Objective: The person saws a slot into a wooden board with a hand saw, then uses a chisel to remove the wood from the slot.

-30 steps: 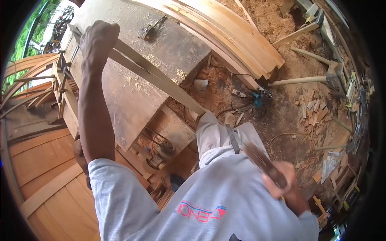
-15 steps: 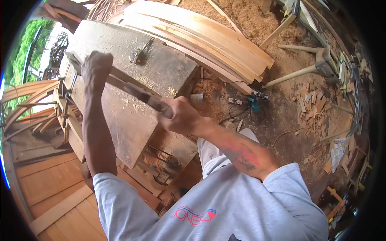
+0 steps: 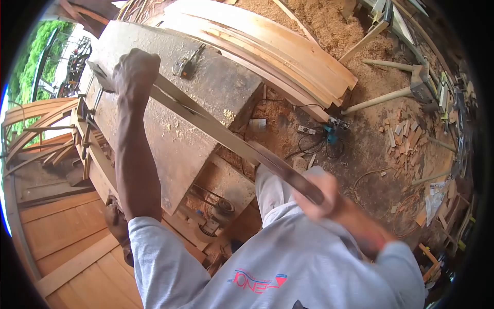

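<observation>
My left hand (image 3: 135, 77) is closed around a long narrow wooden strip (image 3: 203, 122) near its far end, above the workbench (image 3: 175, 149). The strip slants down to the right, past the bench edge towards my body. My right hand (image 3: 318, 194), smeared by motion, is closed on a dark narrow bar-like piece (image 3: 283, 172) in line with the strip's near end. Blur hides exactly what this piece is and how it meets the strip. A small dark tool (image 3: 184, 68) lies on the bench among wood shavings, beyond my left hand.
Long curved planks (image 3: 288, 46) are stacked behind the bench. A teal power tool (image 3: 330, 136) with a cord lies on the floor, near a pile of wood offcuts (image 3: 404, 136). A belt and pulley (image 3: 225, 206) show below the bench. Wooden panels (image 3: 62, 226) stand at left.
My right hand has swept down and right towards my body, with the dark narrow piece in it. More of the strip now shows. My left hand still grips the far end.
</observation>
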`<state>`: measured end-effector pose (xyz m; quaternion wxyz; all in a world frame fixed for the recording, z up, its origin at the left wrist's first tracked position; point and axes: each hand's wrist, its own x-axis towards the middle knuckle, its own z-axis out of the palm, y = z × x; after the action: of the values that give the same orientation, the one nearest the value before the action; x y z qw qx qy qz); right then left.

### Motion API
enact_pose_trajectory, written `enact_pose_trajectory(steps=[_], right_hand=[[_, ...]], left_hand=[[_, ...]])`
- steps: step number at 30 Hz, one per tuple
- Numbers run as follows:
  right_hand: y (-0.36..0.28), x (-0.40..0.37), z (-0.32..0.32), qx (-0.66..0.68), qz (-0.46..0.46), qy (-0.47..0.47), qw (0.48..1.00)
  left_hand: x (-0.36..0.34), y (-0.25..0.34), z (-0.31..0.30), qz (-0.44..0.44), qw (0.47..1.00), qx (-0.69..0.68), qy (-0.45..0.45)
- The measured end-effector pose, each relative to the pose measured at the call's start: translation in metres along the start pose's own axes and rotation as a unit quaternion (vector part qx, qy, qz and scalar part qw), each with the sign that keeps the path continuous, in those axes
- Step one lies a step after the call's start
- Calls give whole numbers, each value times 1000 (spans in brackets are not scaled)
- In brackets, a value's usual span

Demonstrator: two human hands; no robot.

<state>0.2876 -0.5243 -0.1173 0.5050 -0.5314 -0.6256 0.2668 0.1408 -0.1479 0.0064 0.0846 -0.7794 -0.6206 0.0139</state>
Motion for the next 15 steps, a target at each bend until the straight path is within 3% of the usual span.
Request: enact_pose_trajectory(steps=[1, 2, 3, 6, 10, 11, 12, 13, 15], right_hand=[[14, 53, 30, 110, 77, 12, 991], [34, 92, 64, 117, 28, 50, 991], [38, 121, 87, 155, 73, 26, 985], [-1, 137, 72, 166, 138, -27, 976], [-51, 24, -48, -41, 39, -38, 998], [-72, -3, -83, -122, 45, -79, 988], [-94, -15, -106, -98, 66, -91, 989], [-115, -36, -123, -110, 147, -120, 976], [-141, -66, -131, -114, 166, -107, 974]], left_hand=[[-4, 2, -1, 7, 1000, 1, 5], [-4, 1, -3, -6, 1000, -4, 0], [-2, 0, -4, -20, 1000, -9, -6], [3, -7, 0, -22, 999, -35, 0], [4, -3, 0, 4, 999, -48, -10], [4, -2, -5, 18, 998, -52, -38], [4, -1, -7, 18, 998, -49, -38], [2, -1, -7, 19, 998, -46, -36], [-2, -1, -7, 26, 998, -43, -31]])
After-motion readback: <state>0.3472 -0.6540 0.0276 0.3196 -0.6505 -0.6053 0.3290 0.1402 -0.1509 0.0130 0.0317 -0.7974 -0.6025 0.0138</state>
